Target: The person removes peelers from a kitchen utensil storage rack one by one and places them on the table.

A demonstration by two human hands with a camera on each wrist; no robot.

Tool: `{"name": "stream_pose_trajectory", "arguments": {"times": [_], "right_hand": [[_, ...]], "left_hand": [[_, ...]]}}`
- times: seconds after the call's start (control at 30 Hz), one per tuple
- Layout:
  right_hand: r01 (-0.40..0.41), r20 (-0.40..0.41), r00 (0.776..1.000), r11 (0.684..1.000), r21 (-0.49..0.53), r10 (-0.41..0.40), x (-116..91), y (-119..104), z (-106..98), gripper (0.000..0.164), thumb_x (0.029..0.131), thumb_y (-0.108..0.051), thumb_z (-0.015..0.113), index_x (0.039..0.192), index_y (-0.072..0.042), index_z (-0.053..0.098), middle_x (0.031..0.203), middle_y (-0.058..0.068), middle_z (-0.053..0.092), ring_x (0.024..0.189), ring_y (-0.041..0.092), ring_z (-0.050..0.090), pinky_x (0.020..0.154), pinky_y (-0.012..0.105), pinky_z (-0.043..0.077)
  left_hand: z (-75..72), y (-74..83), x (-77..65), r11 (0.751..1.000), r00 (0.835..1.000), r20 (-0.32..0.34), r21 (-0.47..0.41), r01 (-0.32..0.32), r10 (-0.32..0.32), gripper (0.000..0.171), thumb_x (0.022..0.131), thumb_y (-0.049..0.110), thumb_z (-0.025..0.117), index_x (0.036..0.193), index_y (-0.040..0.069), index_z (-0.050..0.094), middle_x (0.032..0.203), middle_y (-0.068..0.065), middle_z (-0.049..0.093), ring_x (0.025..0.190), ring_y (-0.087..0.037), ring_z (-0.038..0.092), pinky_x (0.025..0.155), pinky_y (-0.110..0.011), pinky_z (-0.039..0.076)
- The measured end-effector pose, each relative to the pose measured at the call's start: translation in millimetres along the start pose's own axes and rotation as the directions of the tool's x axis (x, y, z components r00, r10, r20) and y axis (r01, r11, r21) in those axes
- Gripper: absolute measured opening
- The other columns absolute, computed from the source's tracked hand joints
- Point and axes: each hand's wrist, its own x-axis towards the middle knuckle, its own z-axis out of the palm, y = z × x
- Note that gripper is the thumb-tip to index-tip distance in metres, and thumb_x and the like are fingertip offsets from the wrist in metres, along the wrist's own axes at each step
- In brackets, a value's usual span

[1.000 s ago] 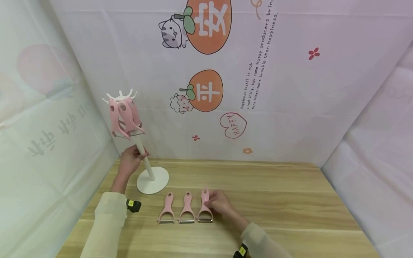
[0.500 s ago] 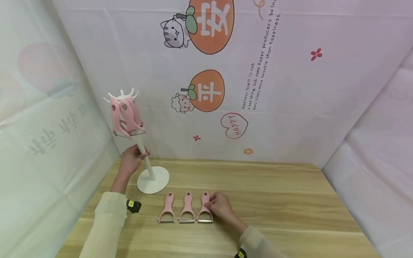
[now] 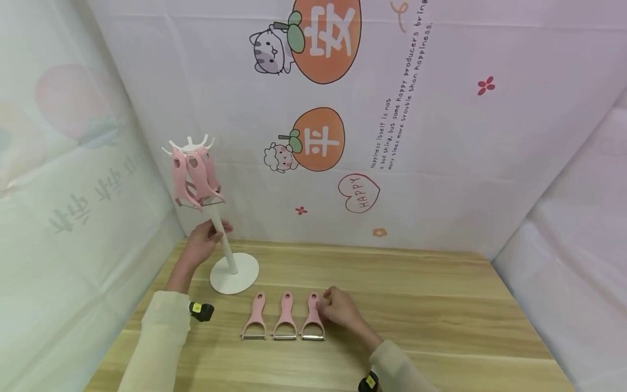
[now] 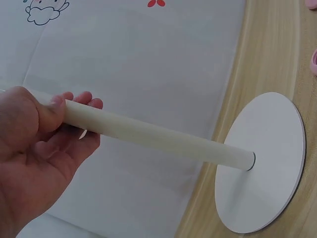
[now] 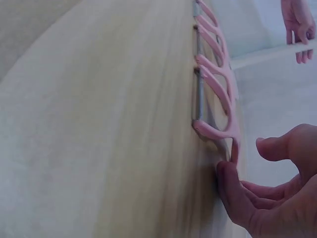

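Observation:
Pink Y-shaped peelers (image 3: 198,173) hang from the hooks of a white stand (image 3: 228,256) at the left. My left hand (image 3: 200,245) holds the stand's pole; in the left wrist view the thumb lies on the near side of the pole (image 4: 158,138), with fingers behind it. Three more pink peelers lie in a row on the table: a left one (image 3: 256,316), a middle one (image 3: 286,316) and a right one (image 3: 313,316). Beside the right peeler is my right hand (image 3: 343,310). The right wrist view shows a fingertip touching its handle (image 5: 235,148), the thumb held apart.
The stand's round white base (image 3: 247,275) rests on the wood-grain table (image 3: 431,305). A white printed cloth (image 3: 431,179) hangs behind the table, with pale cloth walls at left and right.
The right hand's fingers have loosened from the right peeler, which now lies flat in line with the others. The left hand stays on the pole. The head view has shifted slightly.

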Motion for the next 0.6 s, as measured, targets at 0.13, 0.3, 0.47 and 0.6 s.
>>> {"name": "stream_pose_trajectory", "arguments": {"times": [0.13, 0.3, 0.47, 0.6], "right_hand": [[-0.013, 0.028, 1.000, 0.998, 0.054, 0.012, -1.7, -3.4, -5.7, 0.038, 0.089, -0.014, 0.069, 0.113, 0.014, 0.058, 0.078, 0.009, 0.065, 0.064, 0.013, 0.056, 0.055, 0.024, 0.049], [-0.061, 0.045, 0.997, 0.994, 0.091, 0.057, -3.1, -4.4, -4.4, 0.037, 0.089, -0.009, 0.069, 0.118, 0.011, 0.058, 0.085, 0.012, 0.067, 0.068, 0.016, 0.059, 0.056, 0.026, 0.051], [-0.049, -0.007, 0.999, 0.996, 0.078, 0.050, 0.3, -4.4, -5.3, 0.034, 0.089, -0.010, 0.070, 0.116, 0.008, 0.060, 0.091, 0.015, 0.070, 0.074, 0.017, 0.063, 0.061, 0.027, 0.055], [0.005, -0.037, 0.999, 0.996, 0.088, -0.002, 7.5, -10.9, -9.9, 0.030, 0.090, -0.007, 0.068, 0.115, 0.009, 0.061, 0.093, 0.016, 0.070, 0.080, 0.021, 0.066, 0.067, 0.030, 0.058]], "left_hand": [[3.3, -0.9, -1.0, 1.000, 0.999, -0.050, -0.002, 0.009, -0.009, 0.015, 0.100, -0.005, 0.051, 0.110, -0.007, 0.061, 0.108, -0.028, 0.070, 0.106, -0.043, 0.068, 0.096, -0.056, 0.054], [7.4, -1.2, -5.4, 1.000, 0.992, -0.128, -0.007, 0.021, -0.021, 0.011, 0.098, -0.005, 0.054, 0.105, -0.005, 0.062, 0.102, -0.026, 0.071, 0.100, -0.041, 0.070, 0.092, -0.055, 0.056], [11.8, -0.4, -6.7, 1.000, 0.984, -0.176, 0.012, 0.010, -0.007, 0.009, 0.096, -0.004, 0.058, 0.103, -0.005, 0.064, 0.100, -0.026, 0.073, 0.097, -0.042, 0.071, 0.091, -0.055, 0.057], [13.4, 0.7, -7.8, 1.000, 0.978, -0.208, 0.015, 0.011, -0.008, 0.009, 0.094, -0.005, 0.060, 0.102, -0.005, 0.065, 0.098, -0.026, 0.073, 0.095, -0.041, 0.072, 0.090, -0.054, 0.057]]}}
